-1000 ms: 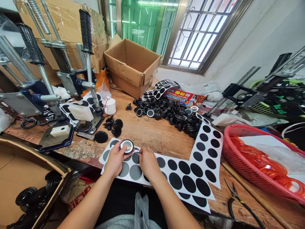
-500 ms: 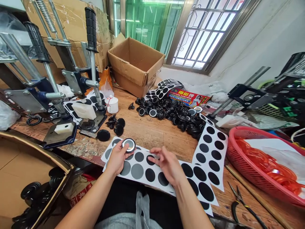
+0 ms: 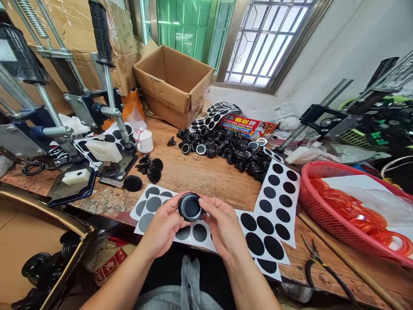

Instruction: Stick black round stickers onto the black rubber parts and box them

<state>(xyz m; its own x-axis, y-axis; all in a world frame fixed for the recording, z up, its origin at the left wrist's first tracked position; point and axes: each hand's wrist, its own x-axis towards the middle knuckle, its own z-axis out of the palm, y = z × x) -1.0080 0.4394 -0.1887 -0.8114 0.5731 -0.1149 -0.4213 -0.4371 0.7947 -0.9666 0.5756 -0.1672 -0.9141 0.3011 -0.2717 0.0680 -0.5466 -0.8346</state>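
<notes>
Both my hands hold one round black cap (image 3: 190, 207) above the near table edge; its face now shows a black disc inside a silvery ring. My left hand (image 3: 161, 226) grips it from the left with curled fingers. My right hand (image 3: 222, 226) presses its thumb and fingers on the cap's right side. Under my hands lies a white sticker sheet (image 3: 258, 234) with black round stickers and several grey empty spots. A second sticker sheet (image 3: 280, 202) lies to the right.
A heap of black caps (image 3: 232, 150) sits mid-table before an open cardboard box (image 3: 172, 86). Hand presses (image 3: 106, 99) stand at the left. A red basket (image 3: 348, 215) with orange rings is at the right, pliers (image 3: 314, 262) beside it. A box (image 3: 38, 254) of black parts is at the lower left.
My right hand peeled a black sticker off the sheet and brought it onto the cap. The cap's shiny silver face is now covered black. Both hands drew closer to me.
</notes>
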